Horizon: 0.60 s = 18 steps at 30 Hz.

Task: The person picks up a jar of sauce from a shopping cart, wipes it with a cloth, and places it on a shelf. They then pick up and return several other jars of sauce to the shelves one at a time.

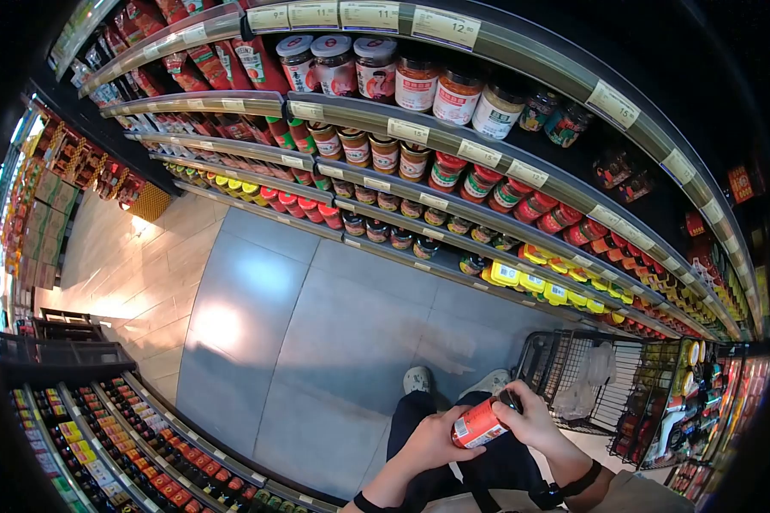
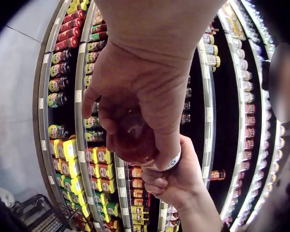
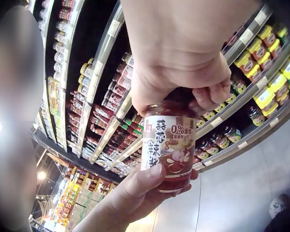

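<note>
A glass jar of red garlic chili sauce (image 1: 479, 425) is held in front of the person's legs in the head view. The left hand (image 1: 432, 440) grips the jar's body near its base. At the other end, the right hand (image 1: 532, 419) curls its fingers round the dark lid (image 1: 510, 400). In the right wrist view the jar's label (image 3: 169, 145) faces the camera, the left thumb (image 3: 152, 176) presses its lower edge, and the right hand covers the lid. The left wrist view shows the jar's red base (image 2: 135, 142) within the left hand's fingers.
A black wire shopping cart (image 1: 603, 376) with a plastic bag stands to the right. Ahead runs a tall shelf (image 1: 479, 154) of sauce jars with price tags. Another bottle shelf (image 1: 137, 436) is at lower left. Grey floor tiles (image 1: 342, 316) lie between.
</note>
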Each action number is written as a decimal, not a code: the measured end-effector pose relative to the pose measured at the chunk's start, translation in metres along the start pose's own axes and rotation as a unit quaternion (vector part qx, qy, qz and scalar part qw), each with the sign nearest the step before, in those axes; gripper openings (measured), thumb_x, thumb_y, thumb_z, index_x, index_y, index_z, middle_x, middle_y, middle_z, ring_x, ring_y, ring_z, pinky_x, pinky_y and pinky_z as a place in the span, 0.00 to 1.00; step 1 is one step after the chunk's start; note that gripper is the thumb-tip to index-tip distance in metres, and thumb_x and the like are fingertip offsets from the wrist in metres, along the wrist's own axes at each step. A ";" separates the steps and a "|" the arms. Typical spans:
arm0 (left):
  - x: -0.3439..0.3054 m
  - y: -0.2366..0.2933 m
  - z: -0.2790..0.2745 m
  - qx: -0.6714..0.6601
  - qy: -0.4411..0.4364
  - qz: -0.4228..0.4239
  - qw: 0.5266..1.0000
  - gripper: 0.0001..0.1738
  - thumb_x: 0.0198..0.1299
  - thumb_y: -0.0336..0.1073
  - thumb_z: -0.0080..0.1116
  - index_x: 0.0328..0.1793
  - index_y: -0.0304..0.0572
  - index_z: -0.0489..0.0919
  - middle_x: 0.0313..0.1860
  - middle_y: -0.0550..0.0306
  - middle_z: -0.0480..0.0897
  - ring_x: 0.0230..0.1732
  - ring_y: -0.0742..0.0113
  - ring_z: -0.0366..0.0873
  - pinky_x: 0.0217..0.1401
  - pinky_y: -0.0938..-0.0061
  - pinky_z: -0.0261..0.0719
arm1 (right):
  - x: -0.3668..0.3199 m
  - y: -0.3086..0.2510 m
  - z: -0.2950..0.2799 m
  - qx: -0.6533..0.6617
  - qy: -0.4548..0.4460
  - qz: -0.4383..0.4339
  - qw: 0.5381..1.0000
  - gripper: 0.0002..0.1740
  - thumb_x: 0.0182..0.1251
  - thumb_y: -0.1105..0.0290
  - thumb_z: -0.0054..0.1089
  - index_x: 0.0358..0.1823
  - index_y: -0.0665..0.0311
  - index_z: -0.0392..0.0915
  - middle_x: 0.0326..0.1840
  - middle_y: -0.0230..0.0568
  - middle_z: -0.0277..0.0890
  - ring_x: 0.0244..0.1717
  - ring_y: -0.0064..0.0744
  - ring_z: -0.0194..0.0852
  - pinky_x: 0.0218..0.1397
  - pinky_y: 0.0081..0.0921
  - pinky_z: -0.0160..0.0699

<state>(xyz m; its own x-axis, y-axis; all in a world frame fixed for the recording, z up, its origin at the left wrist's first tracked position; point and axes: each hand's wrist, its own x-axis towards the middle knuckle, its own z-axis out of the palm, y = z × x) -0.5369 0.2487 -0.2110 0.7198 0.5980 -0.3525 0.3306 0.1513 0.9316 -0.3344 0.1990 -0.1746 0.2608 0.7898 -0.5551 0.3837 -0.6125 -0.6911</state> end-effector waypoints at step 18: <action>-0.004 -0.008 -0.007 -0.021 0.023 -0.004 1.000 0.40 0.41 0.48 0.78 0.59 0.38 0.75 0.41 0.47 0.84 0.43 0.51 0.84 0.50 0.66 0.81 | 0.013 0.002 0.009 -0.015 -0.037 -0.008 0.999 0.24 0.61 0.53 0.65 0.47 0.67 0.73 0.33 0.44 0.79 0.34 0.34 0.79 0.40 0.29 0.75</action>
<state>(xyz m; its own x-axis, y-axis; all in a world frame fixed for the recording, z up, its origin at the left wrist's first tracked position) -0.5473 0.2506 -0.2161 0.6873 0.6327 -0.3568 0.3105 0.1881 0.9318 -0.3379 0.2084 -0.1872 0.1880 0.7941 -0.5779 0.4133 -0.5977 -0.6870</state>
